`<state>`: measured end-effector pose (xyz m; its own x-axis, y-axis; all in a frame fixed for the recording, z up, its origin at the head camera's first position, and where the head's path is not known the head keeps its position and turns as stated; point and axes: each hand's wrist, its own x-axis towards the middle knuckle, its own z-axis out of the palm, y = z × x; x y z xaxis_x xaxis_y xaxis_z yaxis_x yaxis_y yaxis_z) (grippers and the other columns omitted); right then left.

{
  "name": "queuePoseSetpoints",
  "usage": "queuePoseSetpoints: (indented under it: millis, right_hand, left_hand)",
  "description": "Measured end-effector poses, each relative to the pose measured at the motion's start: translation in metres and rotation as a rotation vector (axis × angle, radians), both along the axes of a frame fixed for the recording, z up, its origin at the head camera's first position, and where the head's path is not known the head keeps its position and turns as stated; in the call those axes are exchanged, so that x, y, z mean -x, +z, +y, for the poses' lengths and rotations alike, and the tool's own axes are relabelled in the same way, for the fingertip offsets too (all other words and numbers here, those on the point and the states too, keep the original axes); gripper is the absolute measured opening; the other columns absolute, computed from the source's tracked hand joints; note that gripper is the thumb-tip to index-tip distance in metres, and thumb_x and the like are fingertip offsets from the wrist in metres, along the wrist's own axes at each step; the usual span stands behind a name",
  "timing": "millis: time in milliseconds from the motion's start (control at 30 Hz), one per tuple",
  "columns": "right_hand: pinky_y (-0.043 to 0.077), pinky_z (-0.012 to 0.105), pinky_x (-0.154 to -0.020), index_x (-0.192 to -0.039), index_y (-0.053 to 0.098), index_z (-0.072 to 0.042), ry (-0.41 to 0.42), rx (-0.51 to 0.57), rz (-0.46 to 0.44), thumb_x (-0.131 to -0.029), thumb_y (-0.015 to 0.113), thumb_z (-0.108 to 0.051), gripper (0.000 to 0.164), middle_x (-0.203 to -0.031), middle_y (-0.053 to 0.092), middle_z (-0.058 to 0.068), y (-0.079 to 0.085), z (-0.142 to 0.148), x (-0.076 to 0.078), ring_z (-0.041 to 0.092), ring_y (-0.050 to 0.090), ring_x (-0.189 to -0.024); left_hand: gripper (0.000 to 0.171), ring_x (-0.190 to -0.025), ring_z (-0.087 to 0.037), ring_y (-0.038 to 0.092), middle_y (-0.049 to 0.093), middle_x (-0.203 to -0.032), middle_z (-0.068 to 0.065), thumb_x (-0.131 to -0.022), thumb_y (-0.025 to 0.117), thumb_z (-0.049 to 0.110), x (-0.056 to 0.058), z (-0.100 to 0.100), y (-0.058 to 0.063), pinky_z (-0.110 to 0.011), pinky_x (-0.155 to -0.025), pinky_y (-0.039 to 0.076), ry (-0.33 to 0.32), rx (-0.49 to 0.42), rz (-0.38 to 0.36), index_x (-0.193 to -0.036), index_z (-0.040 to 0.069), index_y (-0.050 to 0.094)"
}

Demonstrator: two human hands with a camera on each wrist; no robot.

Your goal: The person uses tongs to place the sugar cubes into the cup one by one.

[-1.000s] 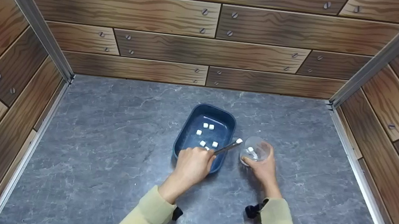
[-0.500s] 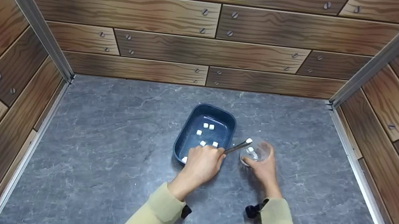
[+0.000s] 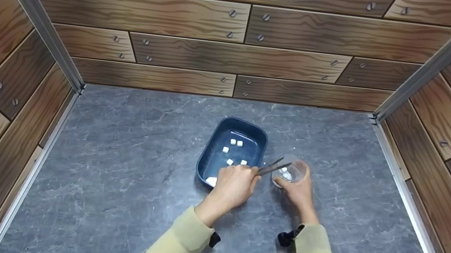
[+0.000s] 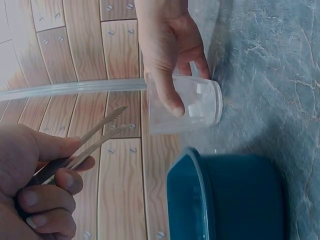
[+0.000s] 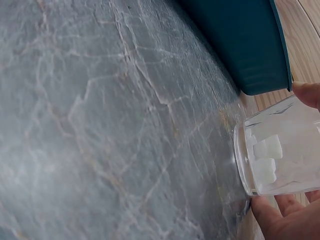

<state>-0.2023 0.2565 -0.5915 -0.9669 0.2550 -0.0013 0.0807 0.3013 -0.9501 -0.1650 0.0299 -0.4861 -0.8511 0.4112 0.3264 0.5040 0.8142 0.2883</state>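
My left hand (image 3: 236, 186) grips small dark metal tongs (image 3: 274, 169) by the handle, above the near right side of a blue tub (image 3: 202, 157). In the left wrist view, the serrated tips of the tongs (image 4: 102, 124) stand apart with nothing between them. Seen from the head, those tips reach over the mouth of a clear plastic cup (image 5: 295, 125). My right hand (image 3: 297, 188) holds this cup upright on the surface, thumb on one side and fingers on the other. White cubes (image 5: 270, 147) lie at the bottom of the cup. Several more white cubes (image 3: 225, 149) lie spread in the tub.
The tub stands just left of the cup on a grey marbled surface (image 3: 130, 154). Wood-patterned panels (image 3: 183, 53) rise at the back and both sides, with metal posts (image 3: 433, 60) at the corners. A tiny white speck (image 3: 264, 163) lies between tub and cup.
My left hand has moved right, bringing the tongs over the cup. The tongs have spread and released the white cube they pinched, into the cup. My right hand keeps its place.
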Motion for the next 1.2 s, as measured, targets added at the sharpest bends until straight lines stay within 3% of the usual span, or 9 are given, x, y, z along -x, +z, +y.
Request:
queuePoseSetpoints:
  millis: [200,433,700,933,1200]
  right_hand:
    - [0.027,0.039,-0.11,-0.142,0.034,0.003,-0.021,-0.041,0.011,-0.069,0.085,-0.001,0.089,-0.141,0.045,0.024,0.001,0.002,0.0,0.034,0.042,-0.13]
    - [0.028,0.037,-0.109,-0.14,0.036,0.002,-0.029,-0.055,0.018,-0.068,0.086,-0.002,0.087,-0.138,0.049,0.022,0.001,0.0,0.001,0.032,0.045,-0.128]
    - [0.028,0.037,-0.109,-0.14,0.035,0.002,-0.026,-0.077,-0.009,-0.07,0.087,-0.005,0.088,-0.139,0.048,0.021,0.001,0.0,0.0,0.032,0.043,-0.129]
    - [0.029,0.037,-0.108,-0.139,0.037,0.003,-0.013,-0.046,0.029,-0.068,0.087,-0.001,0.086,-0.138,0.048,0.022,0.0,0.0,0.001,0.033,0.043,-0.129]
    - [0.03,0.036,-0.108,-0.138,0.038,0.003,-0.018,-0.04,0.036,-0.068,0.086,0.0,0.085,-0.138,0.049,0.023,-0.001,-0.001,0.001,0.032,0.044,-0.129]
  left_hand:
    - [0.019,-0.062,-0.03,0.065,0.069,-0.077,-0.002,-0.093,0.067,0.032,-0.001,-0.013,0.001,-0.043,-0.049,0.047,0.054,-0.032,0.017,-0.085,0.014,0.068]
    - [0.025,-0.066,-0.029,0.067,0.071,-0.084,-0.003,-0.093,0.067,0.033,-0.002,-0.031,0.001,-0.043,-0.052,0.05,0.077,-0.067,-0.016,-0.103,0.011,0.073]
    - [0.023,-0.062,-0.027,0.066,0.072,-0.084,-0.003,-0.091,0.07,0.031,-0.005,-0.057,-0.007,-0.041,-0.05,0.049,0.12,-0.097,-0.071,-0.1,0.01,0.073]
    - [0.022,-0.057,-0.024,0.062,0.068,-0.075,-0.002,-0.091,0.071,0.032,-0.009,-0.072,-0.016,-0.039,-0.047,0.045,0.165,-0.074,-0.156,-0.094,0.01,0.073]
    - [0.021,-0.058,-0.03,0.063,0.067,-0.071,-0.006,-0.089,0.072,0.029,-0.01,-0.082,-0.03,-0.043,-0.048,0.046,0.193,-0.043,-0.139,-0.083,0.009,0.071]
